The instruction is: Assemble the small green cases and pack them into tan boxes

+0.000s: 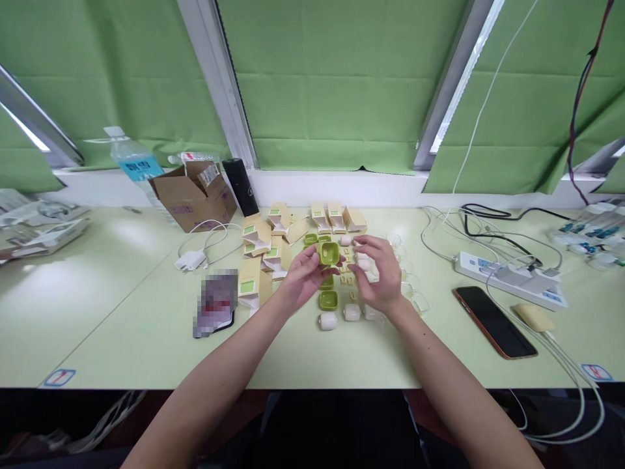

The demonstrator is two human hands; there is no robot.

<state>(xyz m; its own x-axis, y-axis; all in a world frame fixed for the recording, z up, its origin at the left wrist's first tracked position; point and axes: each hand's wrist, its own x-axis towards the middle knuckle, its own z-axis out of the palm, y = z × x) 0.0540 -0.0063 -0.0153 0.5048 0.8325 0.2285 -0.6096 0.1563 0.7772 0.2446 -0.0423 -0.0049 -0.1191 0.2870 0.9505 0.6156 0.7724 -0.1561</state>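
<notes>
My left hand (303,277) grips a small green square cup (330,254), its hollow side facing up toward me. To the right of it, my right hand (379,277) is curled with thumb and forefinger apart, and I see nothing between them. Another green cup (329,300) lies on the table below, with more around it partly hidden by my left hand. Small white barrel-shaped pieces (327,321) stand near the front and under my right hand. Tiny yellow pieces (346,280) lie between the hands. Clear plastic pieces (420,301) are right of my right hand.
Open beige cartons (254,280) stand left and behind. Further left are a phone (217,303), a white charger (191,259), a brown cardboard box (195,198) and a black cylinder (240,185). Rightward lie a power strip (508,280), cables and another phone (494,322).
</notes>
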